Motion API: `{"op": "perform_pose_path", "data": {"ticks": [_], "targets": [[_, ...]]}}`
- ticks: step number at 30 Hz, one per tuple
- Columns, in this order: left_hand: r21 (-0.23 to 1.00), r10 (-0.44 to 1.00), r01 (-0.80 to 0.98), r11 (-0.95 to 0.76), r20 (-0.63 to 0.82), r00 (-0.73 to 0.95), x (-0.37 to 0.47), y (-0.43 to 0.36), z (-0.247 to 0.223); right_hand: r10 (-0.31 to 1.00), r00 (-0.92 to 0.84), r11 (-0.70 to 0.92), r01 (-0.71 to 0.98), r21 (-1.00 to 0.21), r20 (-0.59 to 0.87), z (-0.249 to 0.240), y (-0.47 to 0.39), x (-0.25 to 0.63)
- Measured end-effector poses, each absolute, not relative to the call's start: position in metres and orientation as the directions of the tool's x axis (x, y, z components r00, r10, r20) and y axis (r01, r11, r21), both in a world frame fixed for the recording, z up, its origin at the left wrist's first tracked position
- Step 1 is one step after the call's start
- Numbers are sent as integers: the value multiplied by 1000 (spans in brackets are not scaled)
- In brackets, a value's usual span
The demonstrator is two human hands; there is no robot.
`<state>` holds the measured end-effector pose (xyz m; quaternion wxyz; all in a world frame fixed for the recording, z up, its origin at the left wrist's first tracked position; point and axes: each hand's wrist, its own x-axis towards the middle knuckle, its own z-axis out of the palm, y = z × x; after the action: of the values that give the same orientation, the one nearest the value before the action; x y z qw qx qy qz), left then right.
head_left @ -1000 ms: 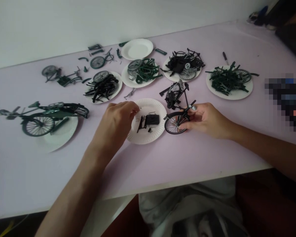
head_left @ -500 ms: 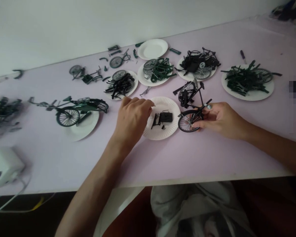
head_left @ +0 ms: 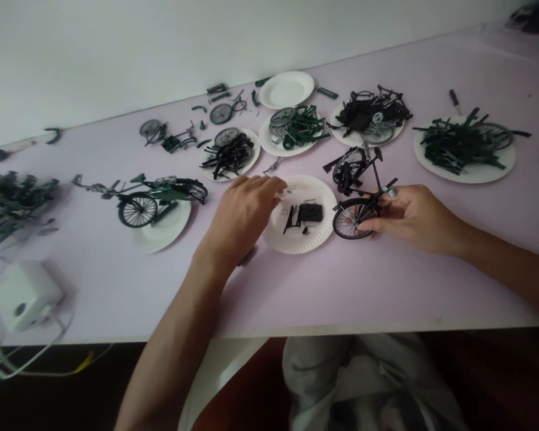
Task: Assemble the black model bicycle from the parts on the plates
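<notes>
My right hand (head_left: 415,218) grips a black miniature bicycle (head_left: 357,216) by its front end, thumb and fingers around the spoked wheel and the bars. The bicycle tilts over the right rim of a white paper plate (head_left: 273,242). On that plate lie a black flat rectangular part (head_left: 311,212), a thin black frame-like piece (head_left: 291,220) and a few tiny bits. My left hand (head_left: 249,206) hovers at the plate's left rim, palm down, fingers bent, thumb and forefinger apart. A dark piece (head_left: 248,257) shows partly below the left wrist; what it is I cannot tell.
A dark green miniature bicycle (head_left: 161,194) rests on a plate at left. Behind are plates of black parts (head_left: 231,155), green frames (head_left: 303,127), black frames (head_left: 372,114) and more green parts (head_left: 462,146). A screwdriver (head_left: 453,99) and a white power adapter (head_left: 27,293) also lie about.
The view has shifted slightly, so the tabletop things appear farther right. The left hand has moved slightly, uncovering the dark piece below its wrist. The right hand keeps its grip on the bicycle.
</notes>
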<state>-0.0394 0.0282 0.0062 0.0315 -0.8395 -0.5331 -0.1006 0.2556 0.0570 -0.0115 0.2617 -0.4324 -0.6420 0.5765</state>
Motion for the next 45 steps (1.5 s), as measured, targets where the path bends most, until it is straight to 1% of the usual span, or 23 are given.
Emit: {"op": "perform_pose_path", "data": {"ticks": [5, 9, 13, 18, 22, 26, 32, 36, 41, 45], "targets": [[-7, 881, 909, -417, 244, 406, -35, 28, 1, 846, -489, -109, 232, -967, -213, -10, 57, 255], [-39, 861, 889, -456, 234, 451, -29, 30, -2, 848, -489, -114, 210, -971, -205, -9, 56, 254], [-56, 862, 888, -457, 221, 457, -25, 31, -3, 847, -491, -109, 217, -970, -206, -10, 56, 254], [-19, 880, 899, -437, 196, 432, -28, 31, -4, 844, -498, -104, 214, -971, -200, -12, 56, 255], [86, 891, 893, -442, 160, 425, -32, 30, -2, 839, -508, -98, 211, -973, -195, -14, 55, 255], [157, 888, 880, -448, 194, 417, -32, 25, 3, 838, -513, -94, 203, -975, -188, -15, 55, 256], [202, 845, 823, -531, 201, 495, -26, 20, 13, 825, -523, -106, 224, -969, -211, -11, 56, 256], [247, 804, 772, -585, 300, 513, -18, 16, 18, 833, -506, -135, 208, -969, -225, -11, 55, 255], [268, 641, 614, -743, 550, 535, -3, 9, 18, 823, -528, -133, 181, -974, -210, -11, 57, 256], [318, 605, 531, -785, 579, 547, 9, 3, 13, 816, -543, -147, 142, -979, -201, -13, 58, 257]]}}
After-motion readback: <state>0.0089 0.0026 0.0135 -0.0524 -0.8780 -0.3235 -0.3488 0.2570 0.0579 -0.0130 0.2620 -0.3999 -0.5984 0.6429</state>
